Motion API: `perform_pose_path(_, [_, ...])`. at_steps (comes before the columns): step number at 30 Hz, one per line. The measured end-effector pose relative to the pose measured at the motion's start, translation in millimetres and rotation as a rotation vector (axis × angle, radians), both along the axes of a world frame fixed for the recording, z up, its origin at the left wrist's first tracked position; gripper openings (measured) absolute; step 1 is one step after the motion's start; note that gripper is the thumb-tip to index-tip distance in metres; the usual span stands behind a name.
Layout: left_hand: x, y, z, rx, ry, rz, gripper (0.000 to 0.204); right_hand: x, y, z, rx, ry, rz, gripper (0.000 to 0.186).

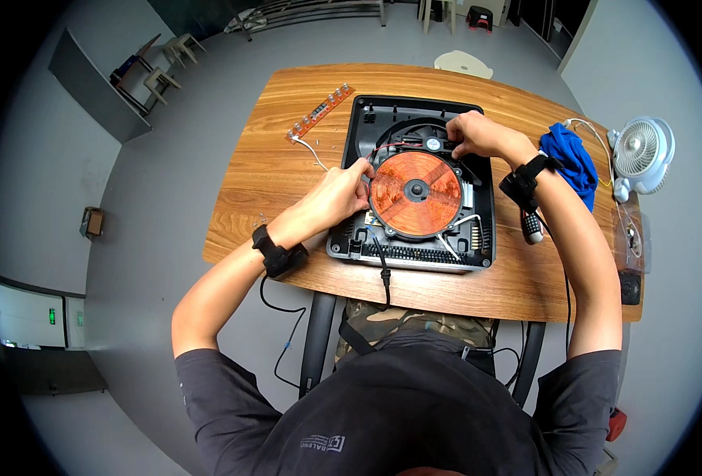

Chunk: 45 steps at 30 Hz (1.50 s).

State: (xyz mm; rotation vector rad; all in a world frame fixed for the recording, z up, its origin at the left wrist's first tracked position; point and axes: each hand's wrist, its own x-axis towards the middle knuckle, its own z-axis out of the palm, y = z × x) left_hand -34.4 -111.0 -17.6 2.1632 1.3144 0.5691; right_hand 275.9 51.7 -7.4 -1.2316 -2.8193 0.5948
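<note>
In the middle of the table lies the opened black housing of an induction cooker (490,214), its insides facing up. A round copper coil (402,210) with a dark centre sits in it. Behind the coil is a black cooling fan (414,135) with red and black wires. My left hand (343,190) is at the coil's left edge, fingertips drawn together; what they grip is hidden. My right hand (482,136) reaches the far right corner of the fan with bent, closed fingers, and their tips are partly covered. A black power cord (385,278) hangs over the front edge.
An orange circuit strip (319,113) with a white cable lies at the far left, near scattered small screws (263,218). To the right are a blue cloth (571,163), a screwdriver-like tool (533,230), a white desk fan (643,155) and a clear plastic box (632,238).
</note>
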Motion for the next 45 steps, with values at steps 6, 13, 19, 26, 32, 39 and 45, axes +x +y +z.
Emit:
perform_pose_path(6, [4.6, 2.4, 8.3, -0.051, 0.034, 0.025, 0.045, 0.9, 1.5, -1.4, -0.004, 0.013, 0.018, 0.031])
perform_pose_path(13, [3.5, 8.4, 16.0, -0.119, 0.072, 0.0, 0.048, 2.1, 0.8, -3.4, 0.008, 0.029, 0.013, 0.03])
perform_pose_path(19, [-2.9, -8.3, 35.4, -0.041, 0.119, -0.039, 0.035, 0.5, -2.7, 1.5, -0.015, 0.002, -0.01, 0.03])
perform_pose_path(26, [-16.5, -1.5, 33.5, 0.091, 0.113, -0.153, 0.011, -1.9, -2.6, 0.7, 0.002, -0.007, -0.014, 0.031])
perform_pose_path(32, [-22.0, -1.6, 20.6, 0.062, 0.209, -0.208, 0.012, -0.9, 0.0, 0.5, -0.003, -0.032, -0.012, 0.031])
perform_pose_path(39, [-21.2, -10.8, 9.3, 0.208, 0.336, -0.236, 0.012, 0.5, -0.1, -2.0, 0.015, 0.007, 0.01, 0.03])
perform_pose_path(45, [-18.7, -20.6, 14.4, 0.182, 0.391, -0.261, 0.014, -0.5, -0.6, -1.1, -0.008, -0.01, 0.002, 0.029])
